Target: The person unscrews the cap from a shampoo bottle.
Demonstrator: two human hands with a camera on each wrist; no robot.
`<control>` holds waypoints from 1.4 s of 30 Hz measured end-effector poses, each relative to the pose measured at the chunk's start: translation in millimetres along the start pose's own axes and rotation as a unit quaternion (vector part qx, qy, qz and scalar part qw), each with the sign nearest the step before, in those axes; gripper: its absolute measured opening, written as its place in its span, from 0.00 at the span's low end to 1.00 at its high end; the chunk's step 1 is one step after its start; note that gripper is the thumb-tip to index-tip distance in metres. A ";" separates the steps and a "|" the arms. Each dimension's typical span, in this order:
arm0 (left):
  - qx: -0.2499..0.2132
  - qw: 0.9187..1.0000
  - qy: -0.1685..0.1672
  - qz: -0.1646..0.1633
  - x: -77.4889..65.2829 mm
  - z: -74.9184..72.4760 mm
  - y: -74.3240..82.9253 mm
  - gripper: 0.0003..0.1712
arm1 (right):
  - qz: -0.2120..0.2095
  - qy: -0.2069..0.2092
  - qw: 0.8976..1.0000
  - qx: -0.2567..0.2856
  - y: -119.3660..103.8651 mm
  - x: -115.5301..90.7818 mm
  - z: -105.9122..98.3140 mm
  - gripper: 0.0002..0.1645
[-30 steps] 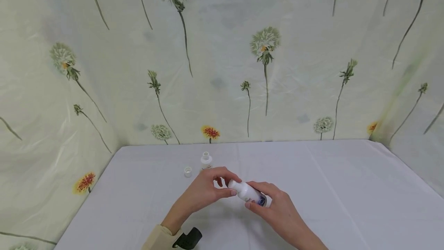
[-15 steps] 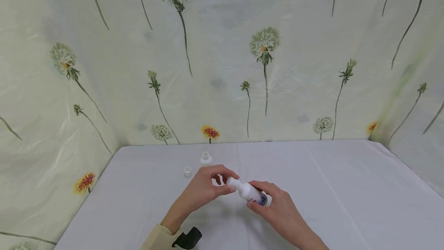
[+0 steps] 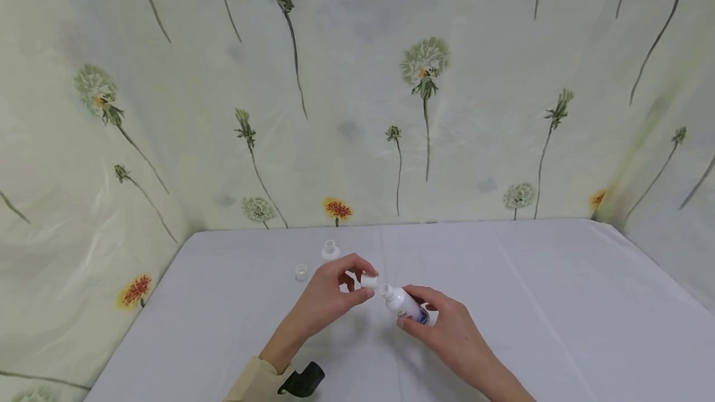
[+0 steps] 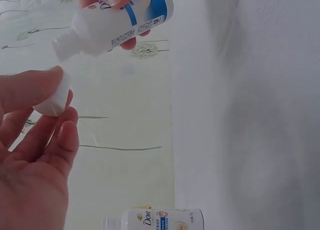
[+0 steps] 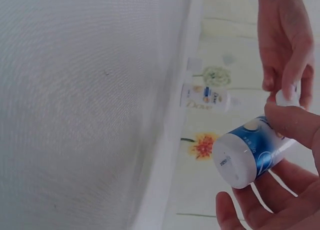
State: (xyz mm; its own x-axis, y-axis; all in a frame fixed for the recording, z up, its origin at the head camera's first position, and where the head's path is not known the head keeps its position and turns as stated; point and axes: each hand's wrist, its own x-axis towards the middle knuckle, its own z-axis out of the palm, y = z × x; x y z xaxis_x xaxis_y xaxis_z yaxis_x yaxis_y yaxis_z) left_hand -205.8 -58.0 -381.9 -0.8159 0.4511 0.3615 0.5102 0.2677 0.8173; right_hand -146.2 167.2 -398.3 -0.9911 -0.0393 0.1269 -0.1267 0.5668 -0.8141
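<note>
My right hand (image 3: 449, 330) grips a small white bottle (image 3: 401, 303) with a blue label, tilted with its bare threaded mouth toward the left. In the left wrist view this bottle (image 4: 100, 32) shows its neck uncovered. Between thumb and fingers my left hand (image 3: 329, 293) pinches a white cap (image 3: 368, 281), held a short way off the bottle's mouth. The cap (image 4: 56, 97) shows its side in the left wrist view. From the right wrist view, the held bottle's white base (image 5: 234, 161) faces the camera.
Behind my left hand a second white bottle (image 3: 330, 251) stands upright, uncapped, with a Dove label (image 4: 165, 221) on it. Left of it a loose white cap (image 3: 301, 272) lies on the white tablecloth (image 3: 558, 303). Flower-printed sheeting (image 3: 480, 110) rises behind the table.
The cap has come off the held bottle's neck. My left hand has moved slightly up and left with it, leaving a gap between cap and mouth. The right hand still holds the bottle.
</note>
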 end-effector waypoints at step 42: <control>-0.060 0.994 -0.040 -0.080 -1.1 14.9 -13.7 0.16 | -0.001 0.047 0.997 0.060 -3.7 1.8 -3.6 0.27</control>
State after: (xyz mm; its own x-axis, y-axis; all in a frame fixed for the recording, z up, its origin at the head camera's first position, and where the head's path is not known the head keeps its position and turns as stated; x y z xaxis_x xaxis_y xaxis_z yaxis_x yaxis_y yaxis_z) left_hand -207.8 -49.4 -400.1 -0.8575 0.4780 0.1902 0.3357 0.2396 0.9110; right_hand -147.3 168.0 -393.1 -0.9834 0.0405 0.1769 -0.1383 0.4636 -0.8752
